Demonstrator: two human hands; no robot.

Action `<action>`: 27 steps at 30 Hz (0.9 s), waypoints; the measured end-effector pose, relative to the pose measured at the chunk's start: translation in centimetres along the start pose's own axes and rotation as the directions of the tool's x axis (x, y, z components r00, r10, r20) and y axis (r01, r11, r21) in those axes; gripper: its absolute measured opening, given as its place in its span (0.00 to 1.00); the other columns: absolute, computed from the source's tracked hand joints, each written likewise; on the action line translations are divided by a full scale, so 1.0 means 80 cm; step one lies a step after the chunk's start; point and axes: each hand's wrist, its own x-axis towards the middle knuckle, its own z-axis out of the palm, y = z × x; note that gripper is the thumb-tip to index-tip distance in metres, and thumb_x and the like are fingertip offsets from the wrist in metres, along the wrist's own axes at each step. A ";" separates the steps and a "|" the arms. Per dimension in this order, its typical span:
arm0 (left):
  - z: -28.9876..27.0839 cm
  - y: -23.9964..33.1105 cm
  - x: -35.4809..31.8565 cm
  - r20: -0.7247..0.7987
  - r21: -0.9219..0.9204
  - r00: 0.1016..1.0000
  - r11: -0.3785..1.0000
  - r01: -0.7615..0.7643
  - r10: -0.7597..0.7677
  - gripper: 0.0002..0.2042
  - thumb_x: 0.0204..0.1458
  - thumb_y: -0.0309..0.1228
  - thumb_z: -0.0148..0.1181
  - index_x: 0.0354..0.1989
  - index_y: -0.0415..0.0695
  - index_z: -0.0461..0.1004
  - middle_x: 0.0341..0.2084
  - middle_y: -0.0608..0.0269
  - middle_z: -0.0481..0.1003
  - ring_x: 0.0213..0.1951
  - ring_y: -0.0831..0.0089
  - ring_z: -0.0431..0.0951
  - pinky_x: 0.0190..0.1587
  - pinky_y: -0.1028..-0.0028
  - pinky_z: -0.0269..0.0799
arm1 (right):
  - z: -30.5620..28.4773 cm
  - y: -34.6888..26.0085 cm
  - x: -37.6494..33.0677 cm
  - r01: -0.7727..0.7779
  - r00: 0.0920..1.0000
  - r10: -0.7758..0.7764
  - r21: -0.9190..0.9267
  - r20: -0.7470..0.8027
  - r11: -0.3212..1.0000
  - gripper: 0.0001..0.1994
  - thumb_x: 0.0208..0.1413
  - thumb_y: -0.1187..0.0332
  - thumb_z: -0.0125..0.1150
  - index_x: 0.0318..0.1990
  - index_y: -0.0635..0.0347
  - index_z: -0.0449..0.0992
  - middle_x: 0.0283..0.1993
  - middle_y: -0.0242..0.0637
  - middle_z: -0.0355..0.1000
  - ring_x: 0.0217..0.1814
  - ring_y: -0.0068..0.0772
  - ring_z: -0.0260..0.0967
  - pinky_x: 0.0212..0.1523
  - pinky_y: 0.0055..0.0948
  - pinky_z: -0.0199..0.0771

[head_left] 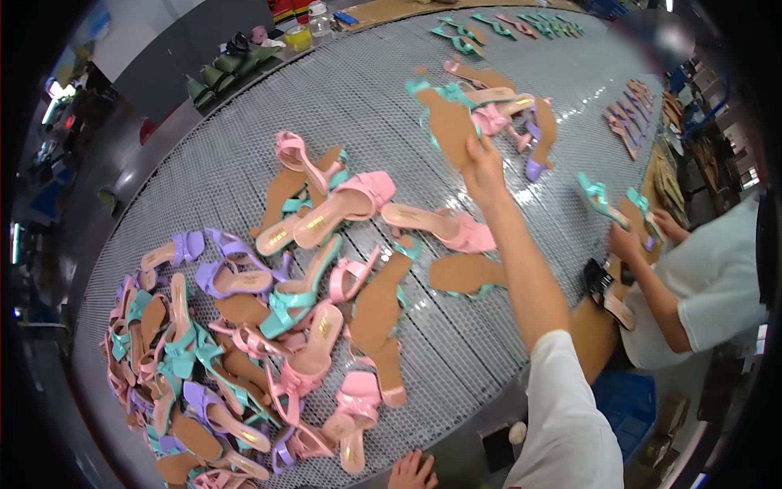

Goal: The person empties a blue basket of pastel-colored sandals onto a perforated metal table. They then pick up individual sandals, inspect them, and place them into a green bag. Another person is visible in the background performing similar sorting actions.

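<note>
Fingers of right hand pinch teal sandal above

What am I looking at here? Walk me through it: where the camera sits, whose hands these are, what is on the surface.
The single picture comes from a fisheye camera on a person's head, so straight edges bend. Their right hand reaches far out and grips a teal sandal, brown sole showing. Their left hand rests at the near edge of the metal mesh surface, holding nothing. Pink, purple and teal heeled sandals lie scattered and piled on it. At the right, a co-worker in white handles another sandal.
</note>
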 end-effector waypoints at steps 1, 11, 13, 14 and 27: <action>0.007 -0.007 -0.006 0.043 0.003 0.999 1.000 -0.011 0.011 0.25 0.48 0.43 0.55 0.56 0.48 0.68 0.59 0.48 0.63 0.56 0.51 0.65 0.57 0.51 0.60 | 0.008 0.005 0.065 0.063 0.991 -0.067 0.043 0.115 0.997 0.21 0.63 0.74 0.47 0.62 0.65 0.56 0.60 0.45 0.62 0.58 0.39 0.65 0.58 0.38 0.68; 0.009 -0.017 -0.012 -0.104 -0.003 0.994 0.999 -0.044 0.043 0.22 0.48 0.43 0.55 0.51 0.49 0.73 0.54 0.51 0.68 0.52 0.55 0.70 0.53 0.55 0.64 | 0.036 0.210 0.152 -0.130 0.952 -0.213 -0.920 -0.220 0.370 0.33 0.54 0.56 0.56 0.64 0.65 0.56 0.61 0.56 0.61 0.58 0.49 0.65 0.57 0.39 0.65; 0.004 -0.018 -0.013 -0.119 -0.006 0.992 0.999 -0.039 0.038 0.22 0.48 0.43 0.55 0.51 0.48 0.72 0.54 0.51 0.68 0.52 0.54 0.70 0.53 0.55 0.64 | 0.037 0.227 0.125 -0.045 0.975 -0.199 -0.964 -0.099 0.263 0.30 0.52 0.58 0.57 0.60 0.66 0.62 0.57 0.55 0.65 0.56 0.48 0.67 0.55 0.38 0.66; 0.003 -0.015 -0.012 -0.134 -0.015 0.990 0.999 -0.044 0.042 0.22 0.48 0.43 0.55 0.51 0.47 0.72 0.54 0.51 0.68 0.52 0.54 0.70 0.53 0.54 0.64 | 0.045 0.222 0.112 -0.007 0.983 -0.178 -0.972 -0.051 0.235 0.28 0.52 0.59 0.57 0.58 0.66 0.65 0.55 0.54 0.67 0.55 0.47 0.68 0.54 0.37 0.66; -0.004 -0.033 -0.035 -0.131 -0.083 0.991 0.995 -0.053 0.041 0.26 0.47 0.44 0.56 0.55 0.45 0.67 0.58 0.49 0.63 0.60 0.52 0.60 0.60 0.53 0.55 | 0.206 0.085 -0.464 0.040 0.998 -0.055 -0.807 0.009 0.589 0.06 0.54 0.75 0.57 0.36 0.67 0.75 0.33 0.39 0.76 0.34 0.29 0.73 0.38 0.28 0.71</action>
